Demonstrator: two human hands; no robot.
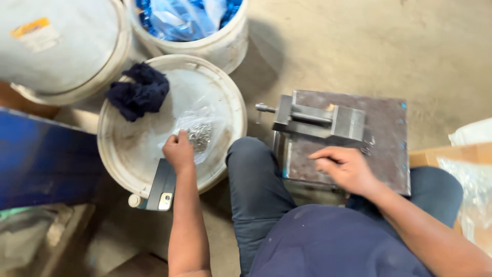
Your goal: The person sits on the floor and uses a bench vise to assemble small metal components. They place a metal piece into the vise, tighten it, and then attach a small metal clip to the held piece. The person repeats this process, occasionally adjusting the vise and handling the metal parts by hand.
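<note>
Seated low, a person in dark trousers rests the right hand (344,166), fingers loosely curled and holding nothing, on a rusty steel plate (389,154) bearing a small vise (318,122). Farther left, the left hand (179,150) pinches a clear bag of small metal parts (199,134) on a white bucket lid (133,149), beside a dark blue rag (139,92).

A workshop floor is seen here: bare, stained grey concrete (359,41) is spread underneath everything. A rusty steel plate (382,143) with a grey metal clamping fixture (318,120) bolted on top is set low between the knees. Grubby white plastic buckets (215,46) are crowded alongside, one lid (138,149) loaded with a clear bag of small metal parts (200,134) and a dark blue rag (139,91).
</note>
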